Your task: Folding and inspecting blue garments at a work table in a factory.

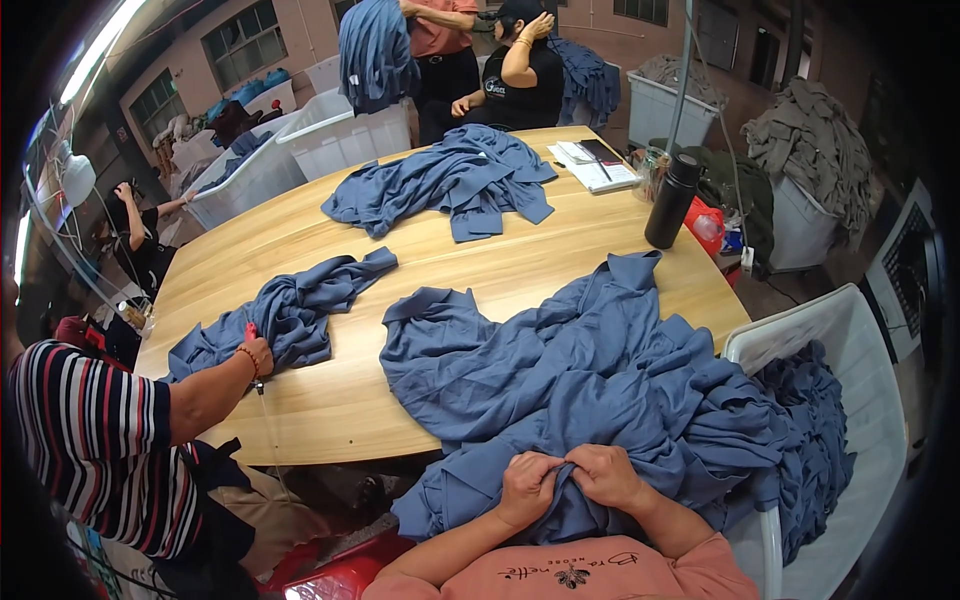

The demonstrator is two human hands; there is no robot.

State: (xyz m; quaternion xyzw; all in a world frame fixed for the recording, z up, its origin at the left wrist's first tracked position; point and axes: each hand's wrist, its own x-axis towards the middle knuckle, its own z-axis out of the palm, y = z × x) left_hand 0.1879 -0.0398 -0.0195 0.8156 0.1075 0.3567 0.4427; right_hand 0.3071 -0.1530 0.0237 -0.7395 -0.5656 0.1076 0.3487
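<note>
A heap of blue fabric garments [560,360] spreads over the near right of the table and hangs down over its front edge. Close to my body, my left hand [530,487] is closed, pinching a fold of the hanging cloth. Right beside it, my right hand [605,476] also grips the cloth, its thumb and fingers pressed together. The two hands nearly touch, with a small ridge of fabric between them. Which part of the garment they hold I cannot make out.
The wooden table [370,400] carries two more blue garment heaps. At left, a person in a striped shirt [90,430] holds a red-handled tool on one. A white bin [870,390] of blue garments stands at right. A black bottle [673,200] and papers [605,175] sit far right.
</note>
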